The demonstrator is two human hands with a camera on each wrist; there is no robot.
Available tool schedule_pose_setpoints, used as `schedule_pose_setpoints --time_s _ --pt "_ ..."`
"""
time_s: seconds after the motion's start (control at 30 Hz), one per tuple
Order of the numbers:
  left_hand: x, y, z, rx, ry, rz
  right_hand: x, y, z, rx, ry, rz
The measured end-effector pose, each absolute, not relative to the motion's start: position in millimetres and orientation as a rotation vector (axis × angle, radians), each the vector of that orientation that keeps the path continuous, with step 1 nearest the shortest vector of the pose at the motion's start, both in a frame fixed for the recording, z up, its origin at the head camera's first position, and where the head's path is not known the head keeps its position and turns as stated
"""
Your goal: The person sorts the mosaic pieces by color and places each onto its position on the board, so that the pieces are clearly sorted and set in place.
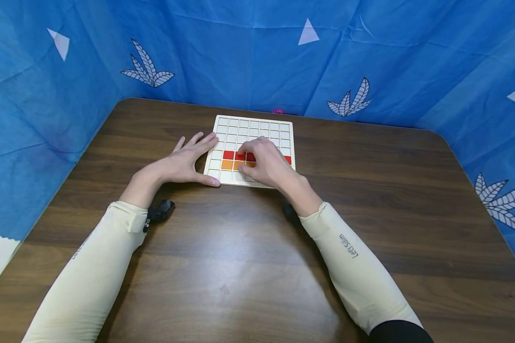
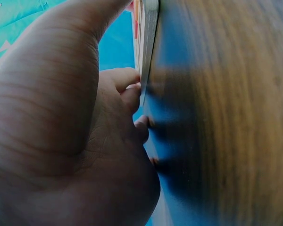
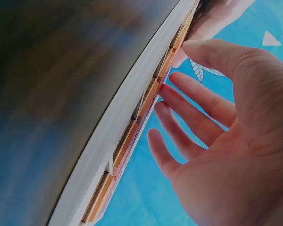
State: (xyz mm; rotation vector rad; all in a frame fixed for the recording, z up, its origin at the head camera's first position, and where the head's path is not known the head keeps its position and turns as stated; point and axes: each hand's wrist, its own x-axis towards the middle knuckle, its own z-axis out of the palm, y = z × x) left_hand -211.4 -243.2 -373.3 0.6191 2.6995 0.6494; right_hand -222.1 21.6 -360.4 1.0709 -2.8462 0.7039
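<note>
A pale square board [image 1: 253,131] with a raised grid lies on the table. One row holds red tiles [image 1: 229,155], and the row nearer the person holds orange tiles [image 1: 227,165]. My left hand [image 1: 178,164] spreads its fingers at the board's left side, thumb at the front left corner. Over the tile rows, my right hand [image 1: 269,163] touches down with thumb and index finger apart, partly hiding both rows. From the right wrist, orange tiles [image 3: 141,113] show edge-on in their cells, the thumb tip right at one of them; nothing shows inside the hand.
The brown wooden table [image 1: 223,267] extends around the board. A blue cloth [image 1: 249,52] with leaf and triangle prints hangs behind and beside it. On the left wrist sits a black device [image 1: 160,211]. Pale sleeves [image 1: 356,267] cover both forearms.
</note>
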Motion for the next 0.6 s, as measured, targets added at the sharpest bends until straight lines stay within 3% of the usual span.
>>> schedule_pose_setpoints --time_s 0.4,0.6 --pt "-212 -244 -374 0.610 2.693 0.643 -220 28 -360 1.022 -2.881 0.688" --pt "-212 -244 -374 0.610 2.693 0.642 -217 34 -358 0.780 -2.910 0.729"
